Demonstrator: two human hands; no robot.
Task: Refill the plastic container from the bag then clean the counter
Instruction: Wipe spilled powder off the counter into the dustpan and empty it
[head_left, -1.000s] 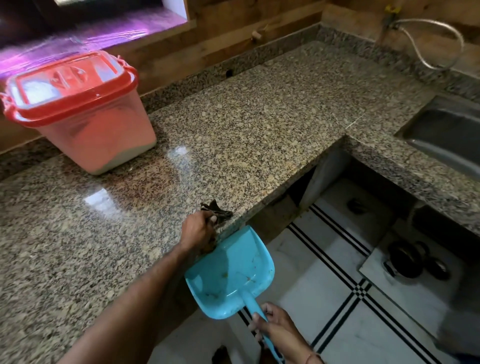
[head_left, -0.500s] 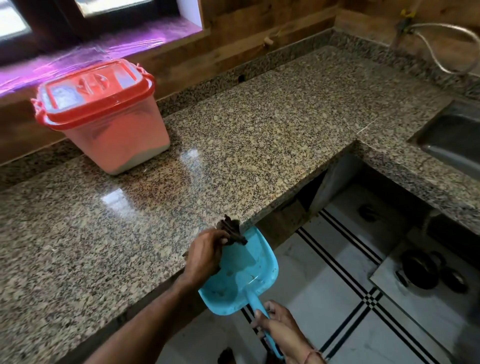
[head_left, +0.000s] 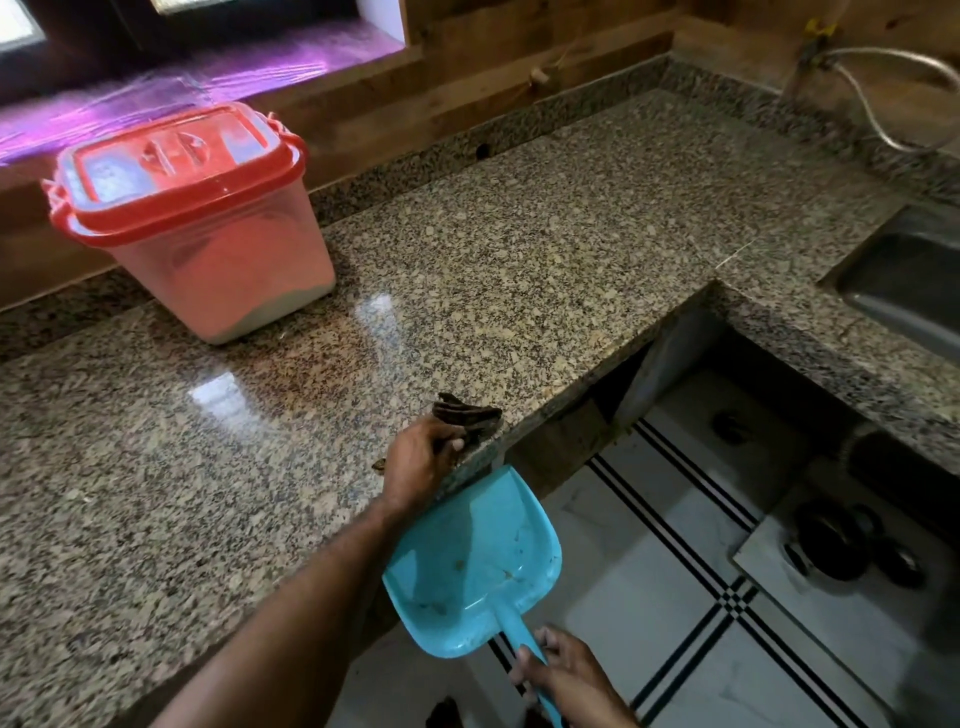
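The left hand (head_left: 423, 460) is curling round a dark ragged thing (head_left: 467, 415) at the front edge of the counter (head_left: 519, 249). Whether it is a brush or a cloth is hard to tell, and the fingers are hiding its lower part. The right hand (head_left: 569, 675) is gripping the handle of the dustpan (head_left: 472, 561), and the handle's end is running out of the bottom of the view. The dustpan is hanging just below the counter edge, beneath the left hand. It is smooth turquoise plastic, scoop-shaped, with a few specks inside. The container (head_left: 218, 270) is standing well back on the glossy speckled granite, by the wooden wall. It is a tapered translucent tub with a red lid on, and a pale layer is showing at its bottom. At the right the frame is cutting off a steel sink (head_left: 904, 280).
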